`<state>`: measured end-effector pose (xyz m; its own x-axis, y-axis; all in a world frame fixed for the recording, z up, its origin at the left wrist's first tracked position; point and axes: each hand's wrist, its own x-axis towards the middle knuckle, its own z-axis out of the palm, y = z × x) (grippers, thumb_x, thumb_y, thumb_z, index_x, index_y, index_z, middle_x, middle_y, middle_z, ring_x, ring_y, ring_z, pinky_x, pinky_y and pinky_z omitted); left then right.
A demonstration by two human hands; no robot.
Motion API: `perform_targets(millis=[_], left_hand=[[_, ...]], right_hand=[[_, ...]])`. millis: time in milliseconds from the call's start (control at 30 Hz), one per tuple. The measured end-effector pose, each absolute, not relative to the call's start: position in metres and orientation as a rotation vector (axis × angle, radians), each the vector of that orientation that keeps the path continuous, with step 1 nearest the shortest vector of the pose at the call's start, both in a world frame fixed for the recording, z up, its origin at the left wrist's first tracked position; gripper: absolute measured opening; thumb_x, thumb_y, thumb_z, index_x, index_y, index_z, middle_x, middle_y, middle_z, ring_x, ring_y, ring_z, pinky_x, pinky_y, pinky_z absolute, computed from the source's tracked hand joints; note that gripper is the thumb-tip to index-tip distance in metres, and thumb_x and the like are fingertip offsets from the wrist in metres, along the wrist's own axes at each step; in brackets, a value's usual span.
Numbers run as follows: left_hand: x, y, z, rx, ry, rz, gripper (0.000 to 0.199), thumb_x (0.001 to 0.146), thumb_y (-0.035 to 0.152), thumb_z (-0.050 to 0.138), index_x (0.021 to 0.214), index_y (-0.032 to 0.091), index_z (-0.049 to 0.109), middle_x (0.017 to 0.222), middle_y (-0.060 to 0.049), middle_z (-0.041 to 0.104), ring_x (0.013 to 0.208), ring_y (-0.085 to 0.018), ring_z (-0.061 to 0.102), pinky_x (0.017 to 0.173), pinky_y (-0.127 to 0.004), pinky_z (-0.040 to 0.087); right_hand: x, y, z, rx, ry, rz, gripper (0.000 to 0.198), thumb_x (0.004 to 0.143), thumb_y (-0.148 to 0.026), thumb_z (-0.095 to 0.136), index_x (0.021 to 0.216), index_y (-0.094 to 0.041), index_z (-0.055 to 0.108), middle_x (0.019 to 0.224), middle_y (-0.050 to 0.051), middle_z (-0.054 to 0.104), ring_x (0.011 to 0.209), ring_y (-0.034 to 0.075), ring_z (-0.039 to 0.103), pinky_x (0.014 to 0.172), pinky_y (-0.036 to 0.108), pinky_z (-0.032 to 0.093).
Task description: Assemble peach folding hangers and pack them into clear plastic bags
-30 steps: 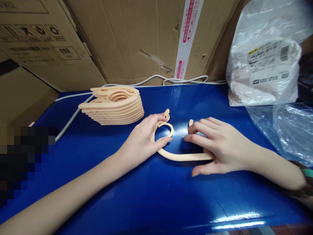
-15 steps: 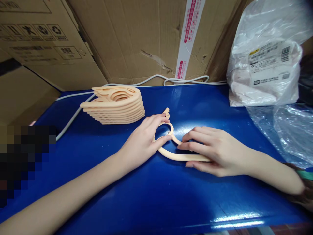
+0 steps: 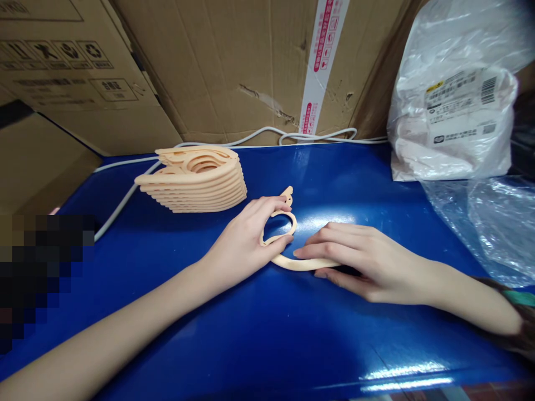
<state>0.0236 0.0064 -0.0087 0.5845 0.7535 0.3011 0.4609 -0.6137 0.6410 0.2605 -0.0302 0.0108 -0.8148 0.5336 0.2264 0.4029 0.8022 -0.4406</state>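
Observation:
A peach plastic folding hanger [image 3: 301, 263] lies on the blue table between my hands, one curved arm reaching right and a ring-shaped part at its middle. Around the left end wraps my left hand [image 3: 246, 233], its thumb below the ring and its fingertips by the small upper tip. My right hand [image 3: 355, 253] grips the curved arm, thumb on the near side and fingers over the far side; the arm's end is hidden under the palm. Left of them and further back stands a stack of several folded peach hangers [image 3: 196, 186].
A white cable [image 3: 125, 207] runs along the table's back edge and down its left side. Cardboard boxes [image 3: 217, 67] stand behind. At the back right sits a labelled plastic bag [image 3: 451, 128], with clear film [image 3: 493, 223] spread before it. The blue table [image 3: 267, 340] extends toward me.
The thin curved piece that stuck out from the ring toward my right hand has swung in against the ring. My right fingers have shifted slightly left along the hanger's arm.

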Motion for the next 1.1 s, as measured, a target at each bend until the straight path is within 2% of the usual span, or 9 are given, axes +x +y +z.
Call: perform_targets(millis=[233, 500, 733, 1100], left_hand=[[0.026, 0.006, -0.004, 2.210, 0.865, 0.745, 0.034, 0.081, 0.020, 0.071, 0.112, 0.017, 0.057, 0.128, -0.008, 0.060, 0.120, -0.021, 0.056, 0.103, -0.035, 0.043], [0.025, 0.007, 0.000, 2.045, 0.810, 0.647, 0.039, 0.079, 0.021, 0.075, 0.115, 0.019, 0.060, 0.134, -0.006, 0.058, 0.126, -0.021, 0.053, 0.108, -0.035, 0.039], [0.023, 0.008, 0.000, 2.111, 0.729, 0.564, 0.038, 0.084, 0.021, 0.070, 0.120, 0.021, 0.058, 0.145, -0.006, 0.050, 0.134, -0.021, 0.044, 0.112, -0.037, 0.034], [0.025, 0.003, 0.004, 2.156, 0.713, 0.559, 0.031, 0.089, 0.020, 0.060, 0.120, 0.025, 0.059, 0.139, -0.005, 0.055, 0.130, -0.023, 0.049, 0.109, -0.042, 0.040]], right_hand=[[0.264, -0.028, 0.007, -0.791, -2.580, 0.460, 0.029, 0.094, -0.019, 0.054, 0.123, -0.017, 0.056, 0.102, 0.008, 0.064, 0.093, 0.019, 0.058, 0.081, 0.033, 0.047], [0.265, -0.024, 0.002, -0.861, -2.501, 0.449, 0.034, 0.093, -0.023, 0.057, 0.126, -0.015, 0.053, 0.112, 0.011, 0.064, 0.102, 0.020, 0.059, 0.084, 0.032, 0.049], [0.265, -0.024, 0.004, -0.923, -2.547, 0.293, 0.030, 0.092, -0.034, 0.061, 0.118, -0.018, 0.058, 0.108, 0.009, 0.067, 0.097, 0.022, 0.060, 0.077, 0.035, 0.042], [0.265, -0.022, 0.003, -0.925, -2.557, 0.389, 0.030, 0.094, -0.035, 0.059, 0.120, -0.021, 0.055, 0.114, 0.009, 0.066, 0.109, 0.023, 0.057, 0.083, 0.036, 0.040]])
